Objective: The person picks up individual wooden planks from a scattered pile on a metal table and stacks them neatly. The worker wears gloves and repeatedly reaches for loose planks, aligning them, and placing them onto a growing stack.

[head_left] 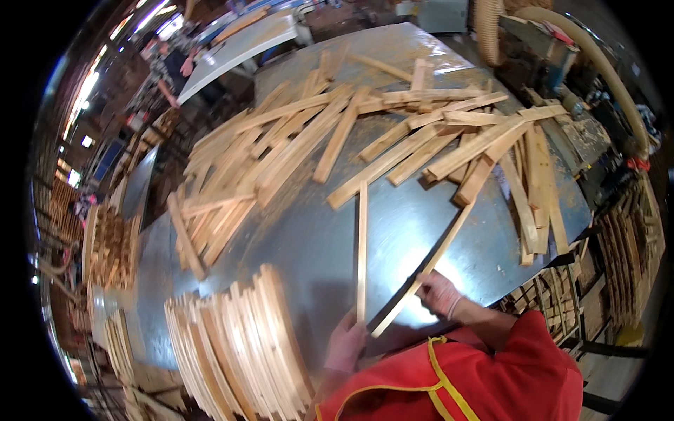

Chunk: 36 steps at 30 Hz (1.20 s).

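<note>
A: Nearest the body, how are the hands?
B: The left hand (347, 344) is closed on the near end of a thin wooden strip (362, 252); the right hand (439, 295) pinches a second strip (448, 242) partway along, its near end jutting free toward 7 o'clock

A: Which way do they point?
B: The first has its long axis straight at 12; the second leans to 1. Their near ends almost meet, so they spread into a V over the metal tabletop (407, 224)

A: And the room around them?
B: At the left hand's 9 o'clock, an upright-edged row of strips (239, 344) takes the near side. Bare metal lies inside the V, at 11 beyond the row, and at the right hand's 2, out to the table's edge

A: Farther off?
B: The far tips come close to loose wood; I cannot tell if they touch. One heap (281, 151) sprawls at 11, another (477, 140) at 1. Well past them, at 11, a person (179, 67) stands by a pale table (239, 56)
</note>
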{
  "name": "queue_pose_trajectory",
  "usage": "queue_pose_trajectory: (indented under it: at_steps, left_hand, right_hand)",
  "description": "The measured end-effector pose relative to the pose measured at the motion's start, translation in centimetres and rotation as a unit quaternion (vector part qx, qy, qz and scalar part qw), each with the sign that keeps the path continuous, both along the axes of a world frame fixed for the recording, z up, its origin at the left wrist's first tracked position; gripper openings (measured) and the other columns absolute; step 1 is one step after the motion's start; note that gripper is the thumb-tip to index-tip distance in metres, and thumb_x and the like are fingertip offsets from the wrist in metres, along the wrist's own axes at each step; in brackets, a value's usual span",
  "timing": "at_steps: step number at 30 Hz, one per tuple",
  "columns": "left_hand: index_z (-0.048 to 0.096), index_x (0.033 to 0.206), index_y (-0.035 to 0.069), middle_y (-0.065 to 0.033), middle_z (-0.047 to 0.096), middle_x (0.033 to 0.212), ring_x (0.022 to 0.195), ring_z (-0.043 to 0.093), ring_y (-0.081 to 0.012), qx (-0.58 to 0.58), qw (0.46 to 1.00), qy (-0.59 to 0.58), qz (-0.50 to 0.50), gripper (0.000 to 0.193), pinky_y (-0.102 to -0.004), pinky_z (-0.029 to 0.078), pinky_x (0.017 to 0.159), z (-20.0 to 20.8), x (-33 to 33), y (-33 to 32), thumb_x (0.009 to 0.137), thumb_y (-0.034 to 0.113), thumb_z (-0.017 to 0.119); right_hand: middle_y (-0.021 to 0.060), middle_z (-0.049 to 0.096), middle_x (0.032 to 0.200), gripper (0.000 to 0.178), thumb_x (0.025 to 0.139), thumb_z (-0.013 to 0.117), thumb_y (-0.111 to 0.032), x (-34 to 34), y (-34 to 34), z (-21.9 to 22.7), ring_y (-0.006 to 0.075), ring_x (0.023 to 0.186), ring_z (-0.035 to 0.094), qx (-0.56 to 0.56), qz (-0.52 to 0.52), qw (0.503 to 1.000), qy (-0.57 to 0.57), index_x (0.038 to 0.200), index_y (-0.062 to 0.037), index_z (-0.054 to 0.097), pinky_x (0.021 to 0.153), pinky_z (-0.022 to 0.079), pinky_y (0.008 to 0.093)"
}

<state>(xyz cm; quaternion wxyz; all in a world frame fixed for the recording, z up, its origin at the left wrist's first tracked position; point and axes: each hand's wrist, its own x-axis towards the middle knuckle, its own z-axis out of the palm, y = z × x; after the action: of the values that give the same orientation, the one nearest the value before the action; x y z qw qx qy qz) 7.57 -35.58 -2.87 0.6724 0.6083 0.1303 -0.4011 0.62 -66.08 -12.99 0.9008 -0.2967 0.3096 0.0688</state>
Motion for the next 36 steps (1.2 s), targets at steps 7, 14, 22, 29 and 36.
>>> queue_pose_trajectory:
  at_steps: [7,14,22,29,36]
  left_hand:
    - [0.056,0.150,0.003,-0.0070,0.069,0.124,0.108,0.066,-0.0197,-0.071,0.996,-0.013,0.061,0.054,-0.0326,0.054,0.093,-1.8,-7.6,9.2,0.099,0.017,0.068]
    - [0.054,0.150,0.004,-0.0210,0.059,0.144,0.132,0.057,-0.0418,0.542,0.691,-0.475,-0.064,0.074,-0.0537,0.048,0.109,-2.1,-10.3,13.9,0.086,0.032,0.080]
    - [0.057,0.142,0.005,-0.0177,0.058,0.145,0.138,0.052,-0.0414,0.554,0.663,-0.495,-0.093,0.077,-0.0553,0.043,0.114,-0.4,-7.9,9.1,0.077,0.035,0.085]
    - [0.058,0.139,0.005,-0.0199,0.058,0.142,0.134,0.054,-0.0414,0.430,0.650,-0.585,-0.224,0.080,-0.0564,0.042,0.115,-2.0,-3.2,-1.0,0.074,0.041,0.085]
    - [0.054,0.142,0.005,-0.0164,0.057,0.134,0.129,0.052,-0.0372,0.458,0.577,-0.613,-0.285,0.083,-0.0512,0.043,0.106,-2.7,3.2,-10.7,0.076,0.042,0.086]
  right_hand:
    - [0.0229,0.064,0.131,0.086,0.089,0.078,-0.018,-0.1,19.5,3.6,0.0317,0.115,0.064,-0.148,0.313,0.938,0.028,0.160,0.0034,0.036,0.098,0.055,0.0415]
    - [0.0359,0.065,0.132,0.064,0.100,0.061,-0.035,8.9,28.2,5.1,0.0491,0.123,0.064,-0.507,0.602,0.603,-0.135,0.149,0.0047,0.049,0.105,0.052,0.0512]
    - [0.0196,0.069,0.130,0.042,0.087,0.074,-0.029,15.1,19.2,8.4,0.0336,0.126,0.063,-0.587,0.576,0.508,-0.255,0.121,-0.0082,0.061,0.103,0.051,0.0480]
    - [0.0096,0.075,0.105,0.050,0.081,0.078,-0.030,21.2,-8.1,8.4,0.0329,0.098,0.073,-0.843,0.460,0.223,-0.164,0.127,-0.0172,0.068,0.083,0.056,0.0458]
    - [0.0120,0.072,0.090,0.024,0.080,0.070,-0.016,19.6,-8.5,10.6,0.0367,0.097,0.072,-0.813,0.338,0.333,-0.337,0.104,-0.0146,0.073,0.086,0.056,0.0476]
